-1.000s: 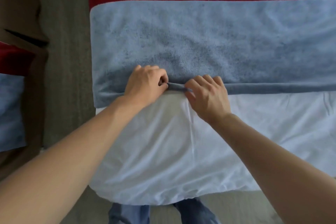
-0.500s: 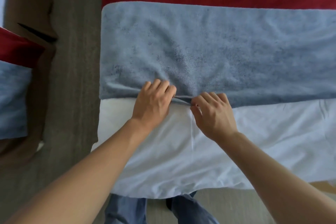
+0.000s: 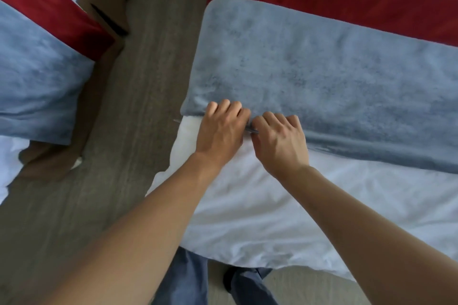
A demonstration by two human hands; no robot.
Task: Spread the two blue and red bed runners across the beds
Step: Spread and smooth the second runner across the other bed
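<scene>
Both hands have shifted toward the bed's left corner, now nearly touching. Left hand (image 3: 224, 129) and right hand (image 3: 278, 141) each pinch the near hem of the blue and red runner (image 3: 322, 77), probably tugging it straight across the white bed (image 3: 247, 218); the second runner (image 3: 37, 77) drapes the neighbouring bed.

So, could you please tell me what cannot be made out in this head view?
- Fingertips of the left hand and right hand: curled under, hidden by the knuckles.
- Near runner: its right end is cut off by the frame edge.
- Other bed's runner: cut off at the left edge.
- Runner hem between the hands: too small to read.
</scene>
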